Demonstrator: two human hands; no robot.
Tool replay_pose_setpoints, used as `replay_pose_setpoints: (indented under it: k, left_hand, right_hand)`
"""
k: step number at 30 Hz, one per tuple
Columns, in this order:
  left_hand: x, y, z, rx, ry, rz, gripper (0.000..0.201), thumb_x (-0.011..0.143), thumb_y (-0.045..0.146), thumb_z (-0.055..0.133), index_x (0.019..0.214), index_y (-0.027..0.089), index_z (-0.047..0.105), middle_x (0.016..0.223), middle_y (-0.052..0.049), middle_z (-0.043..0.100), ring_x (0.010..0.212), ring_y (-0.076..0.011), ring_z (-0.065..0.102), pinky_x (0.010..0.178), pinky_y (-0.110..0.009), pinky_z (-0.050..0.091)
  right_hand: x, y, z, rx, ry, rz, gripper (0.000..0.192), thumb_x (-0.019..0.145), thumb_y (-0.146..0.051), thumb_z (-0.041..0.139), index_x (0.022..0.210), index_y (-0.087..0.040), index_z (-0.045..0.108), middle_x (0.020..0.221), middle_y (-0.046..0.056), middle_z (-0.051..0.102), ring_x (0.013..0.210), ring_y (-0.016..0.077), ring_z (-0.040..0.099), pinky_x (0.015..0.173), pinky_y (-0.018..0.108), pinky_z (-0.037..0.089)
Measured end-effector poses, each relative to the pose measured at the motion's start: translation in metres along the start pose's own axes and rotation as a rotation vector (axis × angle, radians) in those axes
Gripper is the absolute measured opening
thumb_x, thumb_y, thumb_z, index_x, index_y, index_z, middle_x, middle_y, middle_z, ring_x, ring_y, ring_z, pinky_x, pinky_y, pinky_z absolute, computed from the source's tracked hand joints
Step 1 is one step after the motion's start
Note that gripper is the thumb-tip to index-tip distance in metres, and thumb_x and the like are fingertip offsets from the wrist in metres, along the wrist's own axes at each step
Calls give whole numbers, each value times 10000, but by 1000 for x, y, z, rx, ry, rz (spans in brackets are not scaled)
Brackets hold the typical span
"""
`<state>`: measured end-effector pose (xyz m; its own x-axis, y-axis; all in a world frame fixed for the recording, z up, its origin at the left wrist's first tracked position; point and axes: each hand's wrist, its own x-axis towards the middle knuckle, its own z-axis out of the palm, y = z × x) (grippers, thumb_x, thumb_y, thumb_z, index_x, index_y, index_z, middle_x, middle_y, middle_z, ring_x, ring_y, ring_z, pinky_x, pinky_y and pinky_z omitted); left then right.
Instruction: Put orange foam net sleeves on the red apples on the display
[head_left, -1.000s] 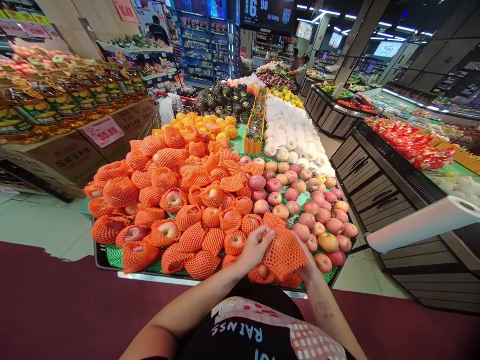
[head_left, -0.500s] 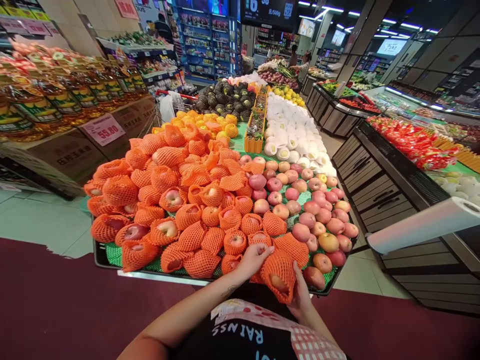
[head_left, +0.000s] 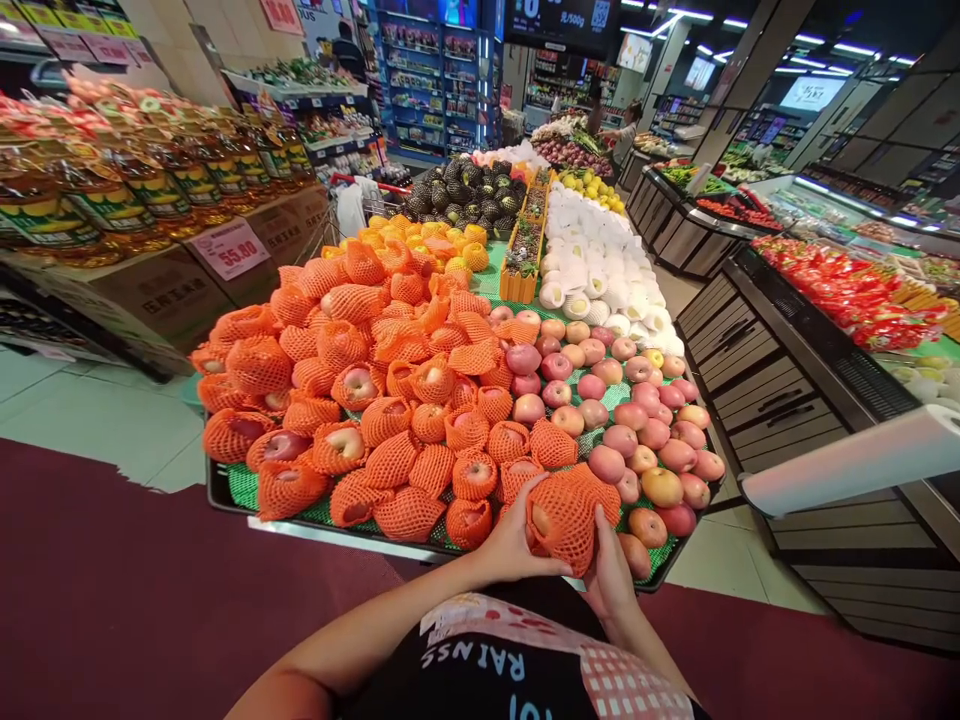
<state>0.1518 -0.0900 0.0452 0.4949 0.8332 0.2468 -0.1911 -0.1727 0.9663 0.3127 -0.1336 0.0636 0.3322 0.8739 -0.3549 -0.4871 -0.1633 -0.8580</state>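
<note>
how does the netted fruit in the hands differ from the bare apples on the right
The netted fruit is mostly covered by orange mesh; the bare apples show their skin. The left hand and right hand hold the netted fruit; the bare apples lie loose. Both are roundish.

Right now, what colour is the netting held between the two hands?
Orange netting, best seen in the head view.

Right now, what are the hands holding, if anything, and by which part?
An apple in an orange foam net, held over the net by opposite sides: left hand on its left, right hand on its right.
</note>
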Motion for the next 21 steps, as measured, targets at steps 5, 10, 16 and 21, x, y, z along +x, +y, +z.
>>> replay_pose_setpoints:
  k: [5,10,16,21]
  left_hand:
    - [0,-1,2,-155,111,-52,1058,636,507,916,1498,207,382,1523,-175,470,1467,-379,406,1266,-558,241]
    - [4,-14,-6,-192,196,-169,1143,636,675,843,1544,182,353,1552,-193,451,1500,-423,342,1269,-598,212]
    - [16,-17,-4,-54,84,-149,1107,662,527,865,1554,171,316,1585,-199,417,1484,-391,388,1256,-562,274]
    - [22,-4,5,297,-124,43,1086,573,372,888,1512,191,375,1536,-172,495,1418,-383,477,1217,-534,356]
  right_hand:
    - [-1,7,-3,11,25,64,464,746,-554,806,1111,-276,732,1312,23,733,1322,265,609,1061,400,555]
    - [1,7,-18,-151,-77,77,506,726,-473,835,1166,-285,670,1164,57,769,943,268,751,767,412,634]
    - [-20,-8,-33,-640,-217,-299,1098,643,-367,910,1556,-310,304,1628,134,384,1505,338,372,1248,569,259]
    - [-42,-18,-31,-827,-134,-471,1400,489,-365,1010,1615,-349,177,1728,105,99,1588,393,109,1270,632,95]
